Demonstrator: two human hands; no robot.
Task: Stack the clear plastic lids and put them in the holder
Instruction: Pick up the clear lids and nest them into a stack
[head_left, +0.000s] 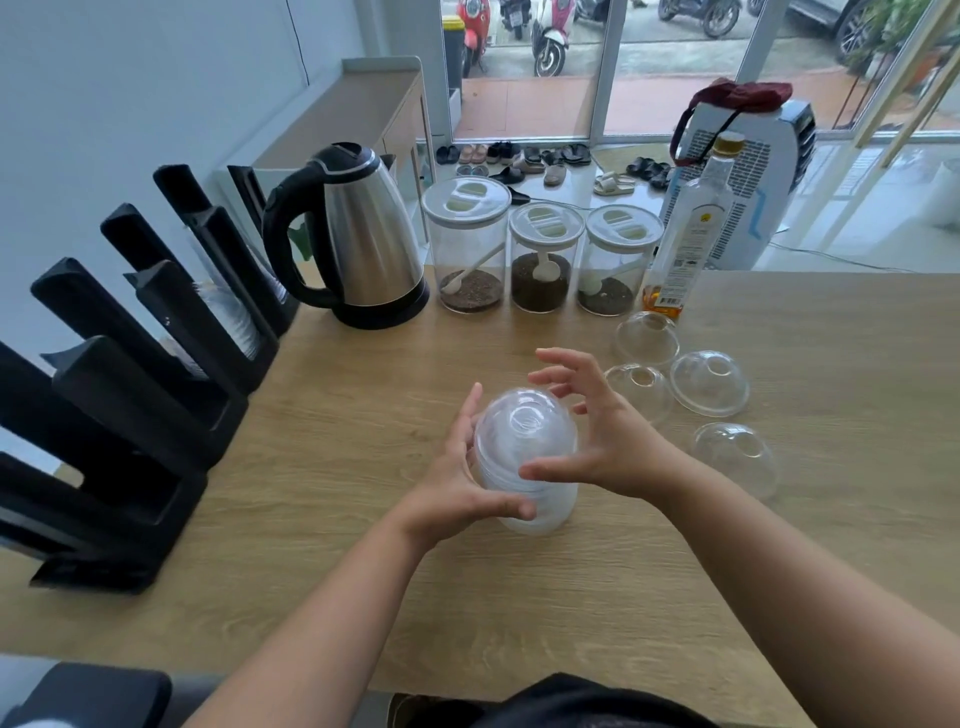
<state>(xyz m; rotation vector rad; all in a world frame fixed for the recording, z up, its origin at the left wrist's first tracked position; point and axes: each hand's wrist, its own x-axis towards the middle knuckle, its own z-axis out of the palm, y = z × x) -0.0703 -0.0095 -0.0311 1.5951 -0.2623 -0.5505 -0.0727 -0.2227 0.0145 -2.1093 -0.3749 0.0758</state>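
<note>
- The stack of clear lids (524, 457) stood dome-up at the centre of the wooden worktop (363, 597); its lower part looked cloudy from the many nested layers.
- The left hand (457, 488) had its grip wrapped round the stack from nine o'clock, thumb across the front near the base, fingers behind.
- The right hand (592, 431) hovered at three o'clock of the stack; its grip was released, fingers spread and bent above the dome, thumb lying against the stack's side.
- Four loose dome lids (709, 383) lay at two to three o'clock of the stack, apart from it, near one another.
- The black holder (119, 415) stood along the worktop's edge at nine to ten o'clock, with slanted slots; some held pale stacks.
- A steel kettle (358, 234), three jars (540, 257) and a bottle (685, 234) stood at twelve o'clock.
</note>
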